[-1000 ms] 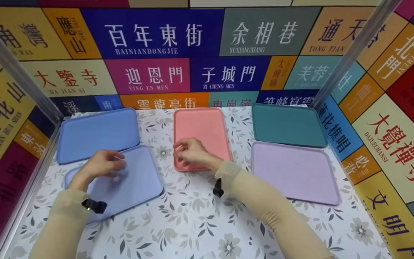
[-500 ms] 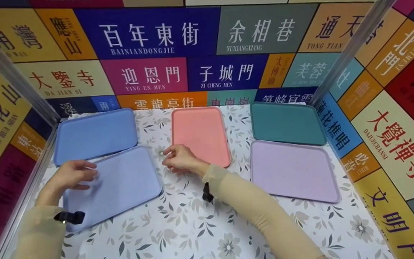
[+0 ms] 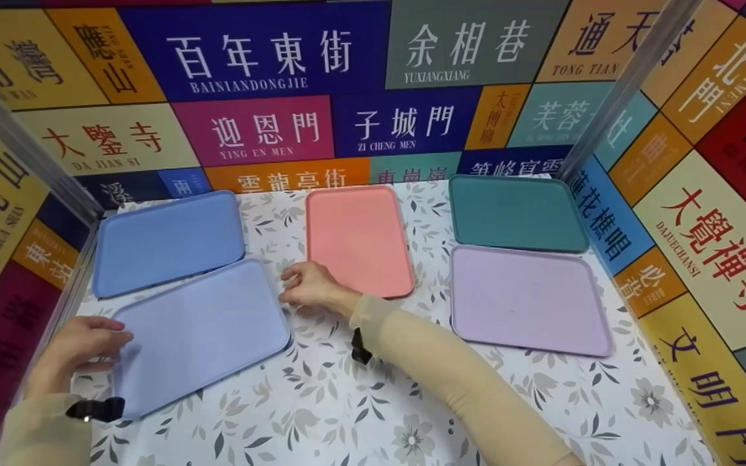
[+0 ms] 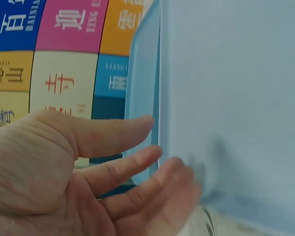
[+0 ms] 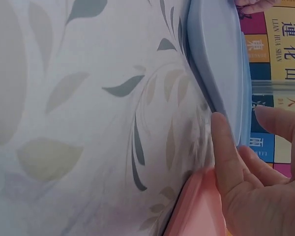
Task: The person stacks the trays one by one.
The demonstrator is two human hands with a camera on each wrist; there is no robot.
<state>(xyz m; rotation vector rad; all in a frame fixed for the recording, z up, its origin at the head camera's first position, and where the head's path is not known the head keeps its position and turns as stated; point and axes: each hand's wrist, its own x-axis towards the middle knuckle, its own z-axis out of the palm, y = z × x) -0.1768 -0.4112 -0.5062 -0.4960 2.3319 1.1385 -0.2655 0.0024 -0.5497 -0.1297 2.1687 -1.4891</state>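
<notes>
A periwinkle tray [image 3: 204,336] lies slanted on the patterned cloth, front left. At its left edge is my left hand [image 3: 85,346], thumb and fingers spread and slightly bent. The left wrist view has those fingers [image 4: 132,194] by the tray's rim, some blurred; contact is hard to judge. My right hand [image 3: 313,286] is beside the tray's right edge, between it and the pink tray [image 3: 360,239]. In the right wrist view, one fingertip [image 5: 220,120] reaches the periwinkle tray's corner [image 5: 216,64], and the thumb stands apart. Neither hand grips anything.
Behind the periwinkle tray lies a blue tray [image 3: 172,243], close against it. On the right, a green tray [image 3: 519,213] sits behind a lilac tray [image 3: 528,301]. Panels with printed characters [image 3: 269,58] wall the cloth-covered table [image 3: 412,401] at the back and sides.
My left hand has moved left and toward me, from above the periwinkle tray to its left edge. My right hand has shifted left off the pink tray to the periwinkle tray's right edge.
</notes>
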